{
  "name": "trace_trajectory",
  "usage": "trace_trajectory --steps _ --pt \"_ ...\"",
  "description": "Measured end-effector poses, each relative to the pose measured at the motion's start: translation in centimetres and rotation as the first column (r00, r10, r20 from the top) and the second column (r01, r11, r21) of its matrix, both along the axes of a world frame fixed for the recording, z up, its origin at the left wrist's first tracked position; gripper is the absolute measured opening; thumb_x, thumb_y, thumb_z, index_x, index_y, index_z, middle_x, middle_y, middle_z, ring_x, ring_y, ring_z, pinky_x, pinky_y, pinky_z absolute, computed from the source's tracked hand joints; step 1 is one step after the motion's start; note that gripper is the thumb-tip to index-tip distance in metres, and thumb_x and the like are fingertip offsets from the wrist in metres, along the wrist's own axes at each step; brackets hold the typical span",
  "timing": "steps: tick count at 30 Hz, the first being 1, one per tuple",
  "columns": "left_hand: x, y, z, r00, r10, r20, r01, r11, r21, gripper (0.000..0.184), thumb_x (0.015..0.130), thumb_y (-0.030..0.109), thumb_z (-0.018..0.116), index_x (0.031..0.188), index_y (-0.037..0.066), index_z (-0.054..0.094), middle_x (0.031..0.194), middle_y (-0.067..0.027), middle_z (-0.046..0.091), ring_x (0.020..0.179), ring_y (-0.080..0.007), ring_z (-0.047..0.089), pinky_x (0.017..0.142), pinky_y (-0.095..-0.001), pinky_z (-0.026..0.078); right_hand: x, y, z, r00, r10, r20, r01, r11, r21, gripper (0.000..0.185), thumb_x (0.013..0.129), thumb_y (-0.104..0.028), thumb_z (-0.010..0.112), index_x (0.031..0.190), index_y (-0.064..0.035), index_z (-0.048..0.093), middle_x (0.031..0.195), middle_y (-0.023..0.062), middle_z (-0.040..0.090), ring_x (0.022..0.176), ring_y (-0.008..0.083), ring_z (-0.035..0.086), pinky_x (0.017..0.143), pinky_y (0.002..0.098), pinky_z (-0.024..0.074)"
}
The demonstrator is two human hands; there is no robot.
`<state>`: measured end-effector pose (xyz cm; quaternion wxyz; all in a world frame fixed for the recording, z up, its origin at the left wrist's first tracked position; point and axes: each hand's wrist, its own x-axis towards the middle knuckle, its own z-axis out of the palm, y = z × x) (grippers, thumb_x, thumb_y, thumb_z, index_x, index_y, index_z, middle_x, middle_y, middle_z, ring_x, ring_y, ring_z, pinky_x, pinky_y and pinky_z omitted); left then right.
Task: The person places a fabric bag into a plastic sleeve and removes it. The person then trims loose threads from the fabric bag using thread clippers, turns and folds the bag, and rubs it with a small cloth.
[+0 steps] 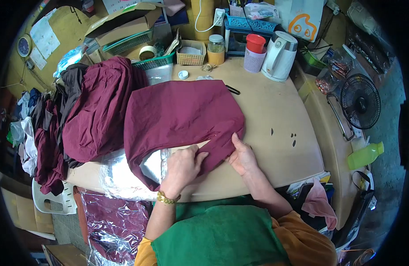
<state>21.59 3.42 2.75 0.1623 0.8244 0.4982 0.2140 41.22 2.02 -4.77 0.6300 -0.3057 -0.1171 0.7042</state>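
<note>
A maroon cloth piece (182,108) lies spread on the tan tabletop, with a band-like part curving round an open gap at its near side. My right hand (242,156) grips the cloth's lower right edge, thumb on top and the other fingers partly underneath. At the near edge of the band, my left hand (183,165) is closed with curled fingers, pinching the cloth; its fingertips are partly hidden. A gold-coloured bracelet (168,198) circles the left wrist. Clear plastic (118,175) lies under the cloth's left side.
Piled maroon cloth (98,111) stands at the left. A white kettle (279,56), a red-lidded container (255,43), a jar (216,48) and baskets (191,56) line the back. Rightward are a black fan (360,101) and a green bottle (366,156). Plastic-wrapped maroon cloth (118,221) sits below the table.
</note>
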Motion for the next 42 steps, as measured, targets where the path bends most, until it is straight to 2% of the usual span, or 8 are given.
trace_trajectory --steps 6,13,17,24,26,29,34,42 --pt "-1.7 -0.5 1.6 1.0 0.029 0.002 -0.027 0.946 -0.323 0.037 0.079 0.032 0.079 0.089 -0.001 0.068 0.078 -0.0209 0.066 0.069 -0.0315 0.067 0.063 -0.043 0.049 0.7 2.2 -1.8 0.953 -0.284 0.108 0.28 0.959 0.05 0.037 0.097 -0.024 0.064 0.126 -0.0041 0.054 0.125 0.0086 0.059 0.117 0.0188 0.056 0.1 0.0378 0.0467" --pt "3.5 1.8 0.1 0.977 -0.014 0.214 -0.009 0.994 0.106 0.026 0.089 0.022 0.069 0.082 -0.002 0.062 0.073 -0.0256 0.062 0.073 -0.0449 0.062 0.061 -0.0489 0.049 -2.2 0.2 -0.2 0.874 -0.152 0.461 0.041 0.969 0.242 0.029 0.097 -0.025 0.064 0.12 -0.0066 0.06 0.107 0.0027 0.067 0.1 0.0161 0.064 0.087 0.0357 0.0525" --pt "3.9 2.1 0.2 0.961 0.02 0.275 -0.035 0.998 0.047 0.027 0.09 0.021 0.069 0.078 -0.002 0.06 0.067 -0.0259 0.059 0.066 -0.0452 0.06 0.057 -0.0495 0.046 -0.2 -0.5 -1.5 0.982 -0.125 0.141 0.135 0.989 -0.063 0.037 0.098 -0.033 0.062 0.126 -0.0104 0.058 0.114 0.0049 0.067 0.099 0.0175 0.064 0.084 0.0392 0.0526" --pt "3.6 1.5 0.7 0.961 0.009 0.275 -0.019 0.999 0.032 0.026 0.09 0.021 0.069 0.079 -0.001 0.06 0.065 -0.0245 0.059 0.064 -0.0443 0.06 0.055 -0.0488 0.046 -1.0 -0.6 -0.5 0.988 -0.061 0.145 0.052 0.996 0.066 0.052 0.095 -0.041 0.065 0.136 -0.0119 0.05 0.132 0.0059 0.057 0.122 0.0197 0.053 0.098 0.0436 0.0477" --pt "3.5 1.4 1.0 0.967 0.032 0.251 -0.041 0.999 0.029 0.026 0.09 0.021 0.07 0.08 -0.001 0.06 0.066 -0.0239 0.06 0.064 -0.0436 0.061 0.055 -0.0484 0.046 -2.0 -1.2 0.8 0.997 0.007 -0.074 -0.004 0.999 0.038 0.057 0.094 -0.037 0.067 0.138 -0.0079 0.047 0.136 0.006 0.055 0.125 0.0207 0.052 0.103 0.0431 0.045" --pt "2.8 0.5 1.0 0.949 -0.02 0.314 0.015 1.0 0.02 0.027 0.089 0.024 0.07 0.083 -0.001 0.062 0.071 -0.0238 0.064 0.07 -0.0419 0.064 0.061 -0.0482 0.048 -2.3 -1.0 1.7 0.996 -0.092 0.016 0.092 0.996 0.012 0.054 0.094 -0.03 0.068 0.137 -0.0058 0.047 0.133 0.0071 0.057 0.122 0.0221 0.055 0.104 0.0445 0.0444" --pt "-2.8 -0.1 1.1 0.995 -0.079 -0.067 0.06 0.969 -0.242 0.035 0.089 0.034 0.068 0.086 -0.001 0.065 0.072 -0.0222 0.065 0.078 -0.0416 0.066 0.068 -0.047 0.052 0.3 1.0 1.3 0.977 -0.211 0.034 0.21 0.978 0.01 0.047 0.095 -0.024 0.067 0.135 -0.0057 0.05 0.132 0.0072 0.058 0.12 0.022 0.056 0.106 0.0447 0.0444" --pt "-3.8 -1.0 1.5 0.987 -0.008 0.163 0.063 0.94 -0.336 0.026 0.087 0.024 0.073 0.087 -0.001 0.065 0.068 -0.0227 0.061 0.065 -0.04 0.061 0.061 -0.0441 0.045 -0.1 1.7 1.8 0.946 -0.321 0.056 0.321 0.947 -0.002 0.046 0.095 -0.023 0.067 0.134 -0.0046 0.05 0.13 0.0061 0.058 0.119 0.0208 0.056 0.104 0.0434 0.0464"
